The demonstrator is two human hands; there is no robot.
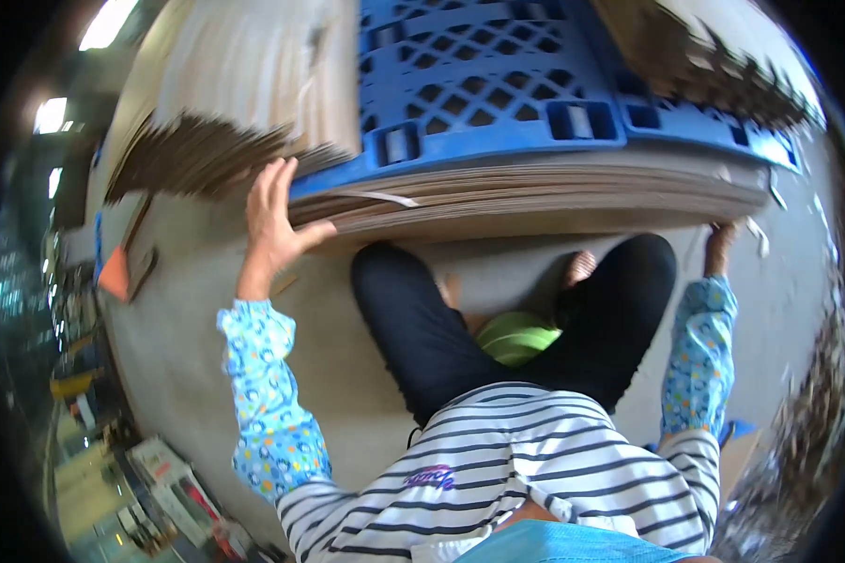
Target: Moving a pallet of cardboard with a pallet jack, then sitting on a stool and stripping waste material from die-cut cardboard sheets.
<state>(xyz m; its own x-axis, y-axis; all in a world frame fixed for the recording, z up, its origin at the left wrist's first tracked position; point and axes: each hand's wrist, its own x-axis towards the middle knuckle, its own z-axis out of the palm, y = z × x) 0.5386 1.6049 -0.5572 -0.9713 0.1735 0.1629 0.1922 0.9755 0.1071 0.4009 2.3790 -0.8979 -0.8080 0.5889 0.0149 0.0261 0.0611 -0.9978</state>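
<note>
1. Your left hand (274,228), left of centre, is spread, its fingers pointing up and its thumb stretched rightward; whether it presses on the cardboard is hard to tell.
2. Your right hand (720,249), toward the right, is at the lower right end of the flat cardboard bundle (554,199); its fingers are mostly hidden, so you cannot tell how they grip.
3. The bundle lies crosswise between your two hands, above your knees, its layered edges facing you. A pale strip (380,197) lies along its left part.
4. Below it, between your legs, part of a green object (516,340) shows, the rest covered by your trousers (408,319).
5. Just above the bundle, the blue pallet (493,141) runs off the top edge. A tall cardboard stack (253,70) fills the upper left, blurred and cut off; another stack (714,70) sits on the pallet, upper right.
6. At the far right, a heap of scraps (798,441) is smeared by blur.
</note>
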